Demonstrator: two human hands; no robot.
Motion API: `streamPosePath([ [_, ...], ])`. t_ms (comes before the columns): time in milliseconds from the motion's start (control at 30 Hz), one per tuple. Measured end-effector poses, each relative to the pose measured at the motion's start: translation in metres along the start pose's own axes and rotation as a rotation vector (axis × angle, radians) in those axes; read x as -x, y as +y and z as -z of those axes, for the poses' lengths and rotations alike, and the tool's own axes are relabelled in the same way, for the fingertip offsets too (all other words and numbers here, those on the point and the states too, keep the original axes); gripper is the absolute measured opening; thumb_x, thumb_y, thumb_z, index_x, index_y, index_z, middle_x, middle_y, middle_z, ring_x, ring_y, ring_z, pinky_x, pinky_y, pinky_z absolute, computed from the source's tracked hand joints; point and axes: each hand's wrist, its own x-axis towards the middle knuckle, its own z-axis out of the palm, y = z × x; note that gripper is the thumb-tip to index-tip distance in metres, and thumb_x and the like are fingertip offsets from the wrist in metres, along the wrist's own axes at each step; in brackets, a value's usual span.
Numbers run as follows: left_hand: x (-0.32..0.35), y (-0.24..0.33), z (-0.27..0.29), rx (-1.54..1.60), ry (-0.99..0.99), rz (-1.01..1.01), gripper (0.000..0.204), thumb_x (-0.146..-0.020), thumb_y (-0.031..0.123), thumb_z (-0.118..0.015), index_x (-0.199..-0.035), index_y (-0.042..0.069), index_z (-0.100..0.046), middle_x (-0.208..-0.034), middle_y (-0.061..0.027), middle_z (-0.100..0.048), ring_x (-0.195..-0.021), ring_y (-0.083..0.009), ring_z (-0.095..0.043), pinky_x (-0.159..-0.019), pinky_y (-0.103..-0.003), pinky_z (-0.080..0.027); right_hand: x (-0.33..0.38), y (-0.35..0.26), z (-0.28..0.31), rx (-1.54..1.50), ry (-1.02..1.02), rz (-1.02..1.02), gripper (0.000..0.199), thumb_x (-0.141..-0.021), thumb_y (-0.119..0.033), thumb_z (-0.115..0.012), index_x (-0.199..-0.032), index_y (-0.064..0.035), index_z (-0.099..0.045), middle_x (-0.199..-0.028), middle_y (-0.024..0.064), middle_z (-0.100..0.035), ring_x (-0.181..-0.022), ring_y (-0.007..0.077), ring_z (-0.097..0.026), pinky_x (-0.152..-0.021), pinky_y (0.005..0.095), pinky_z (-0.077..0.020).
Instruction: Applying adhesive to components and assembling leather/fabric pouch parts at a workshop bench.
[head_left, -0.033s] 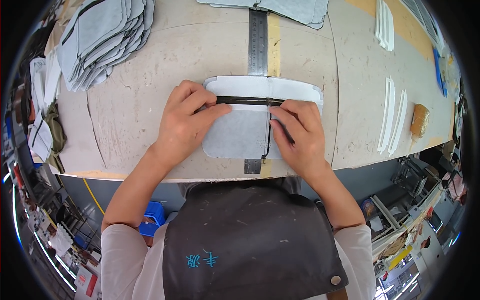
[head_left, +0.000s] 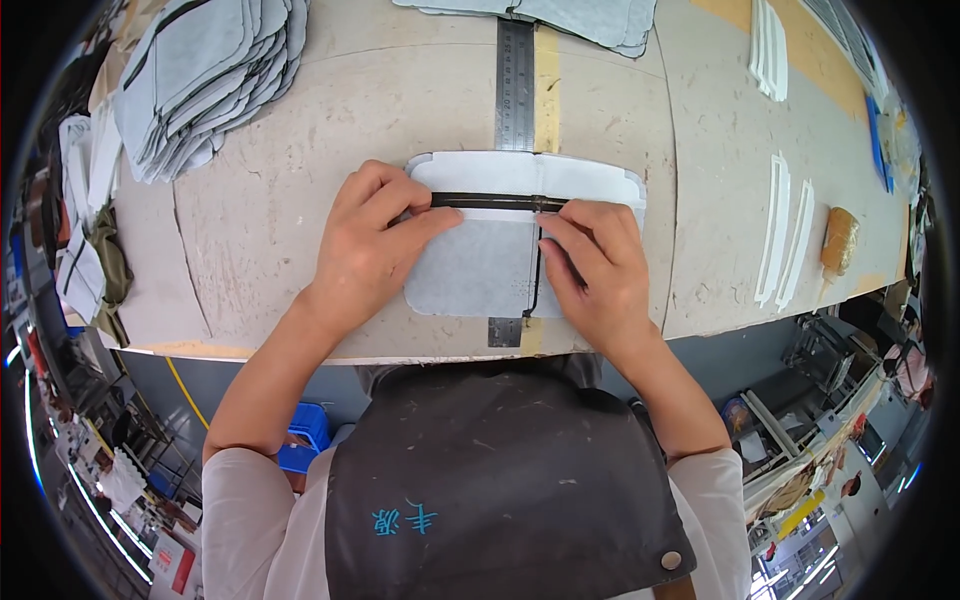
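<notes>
A grey panel (head_left: 465, 265) lies flat across the metal ruler (head_left: 515, 90), covering part of it. On the panel, a black strip (head_left: 485, 202) runs crosswise over the ruler's line. Left of the ruler, the left hand (head_left: 365, 245) has thumb and forefinger closed on the strip's left end. Just right of the ruler, the right hand (head_left: 605, 275) is bent, its fingertips at the strip's right end; whether they grip it, I cannot tell. Yellow tape (head_left: 547, 90) runs beside the ruler; a stack of grey panels (head_left: 210, 80) sits well left of it, and white strips (head_left: 785, 235) lie well right.
</notes>
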Motion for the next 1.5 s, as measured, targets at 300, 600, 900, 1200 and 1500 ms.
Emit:
streamPosePath([
  [300,-0.006,0.034,-0.016,-0.045,-0.083,-0.135,0.033,-0.071,0.001,-0.064,-0.104,0.000,-0.068,-0.115,-0.0094,-0.065,-0.104,-0.0278,-0.059,-0.085,-0.035,-0.052,0.014,-0.013,0.005,0.260,-0.129,0.024,0.044,-0.074,-0.001,-0.069,-0.118,-0.0007,-0.063,-0.121,0.0091,-0.054,-0.104,0.0272,-0.054,-0.086,0.0368,-0.0465],
  [600,0.028,0.028,-0.004,-0.267,-0.138,-0.080,0.036,-0.079,0.007,-0.060,-0.114,0.001,-0.066,-0.124,-0.0100,-0.062,-0.115,-0.0275,-0.056,-0.089,-0.038,-0.051,0.033,0.012,0.049,0.239,-0.211,-0.017,0.042,-0.079,-0.004,-0.067,-0.120,-0.0013,-0.062,-0.126,0.0086,-0.060,-0.115,0.0256,-0.057,-0.094,0.0376,-0.0451],
  [900,0.030,0.041,0.001,-0.336,-0.169,-0.012,0.044,-0.071,-0.004,-0.071,-0.115,-0.002,-0.064,-0.126,-0.0113,-0.063,-0.119,-0.0327,-0.056,-0.088,-0.044,-0.046,0.034,0.018,0.057,0.245,-0.262,-0.011,0.040,-0.080,-0.004,-0.066,-0.120,-0.0019,-0.062,-0.128,0.0075,-0.059,-0.120,0.0255,-0.056,-0.096,0.0379,-0.0452],
  [1200,0.026,0.039,0.011,-0.208,-0.144,0.177,0.035,-0.075,-0.008,-0.066,-0.110,0.000,-0.064,-0.126,-0.0131,-0.062,-0.119,-0.0322,-0.056,-0.090,-0.040,-0.045,0.026,0.019,0.059,0.057,-0.163,-0.149,0.030,-0.080,-0.001,-0.065,-0.109,-0.0042,-0.066,-0.117,0.0086,-0.064,-0.109,0.0266,-0.060,-0.088,0.0370,-0.0492],
  [1500,-0.042,0.027,-0.011,-0.090,0.030,0.077,0.029,-0.074,0.001,-0.074,-0.102,0.002,-0.067,-0.099,-0.0088,-0.061,-0.093,-0.0280,-0.055,-0.084,-0.038,-0.043,-0.027,0.026,0.061,-0.206,0.001,-0.274,0.015,-0.085,0.002,-0.062,-0.099,0.0010,-0.067,-0.098,0.0130,-0.067,-0.080,0.0200,-0.063,-0.070,0.0288,-0.0506],
])
